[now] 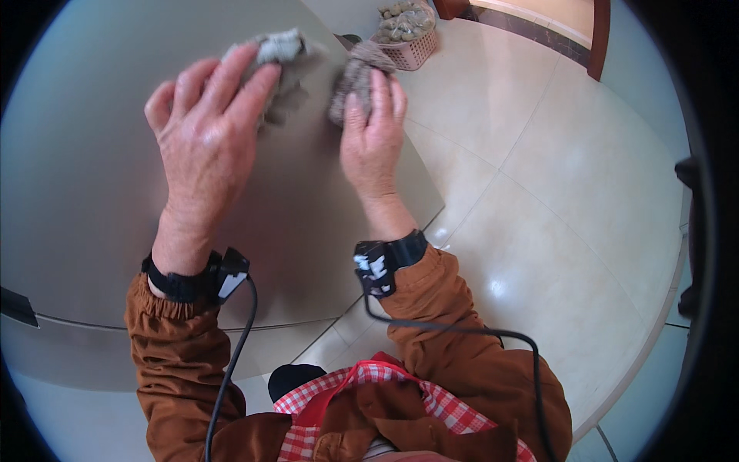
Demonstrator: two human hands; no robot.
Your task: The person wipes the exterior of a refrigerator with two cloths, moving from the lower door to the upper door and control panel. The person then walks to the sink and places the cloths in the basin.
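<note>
A light, crumpled cloth (280,47) is pinched between the thumb and fingers of my left hand (211,130), over a smooth grey metallic panel (104,219). Part of the cloth is blurred, and some of it lies behind my fingers. My right hand (375,138) grips a bunched grey-brown knitted cloth (353,84) near the panel's right edge. Both wrists carry black strapped devices with cables.
A pink perforated plastic basket (413,53) holding bagged round items, perhaps potatoes, stands on the tiled floor (537,173) at the top. A brown door frame (600,40) rises at the upper right. A dark handle-like part (18,307) lies at the far left.
</note>
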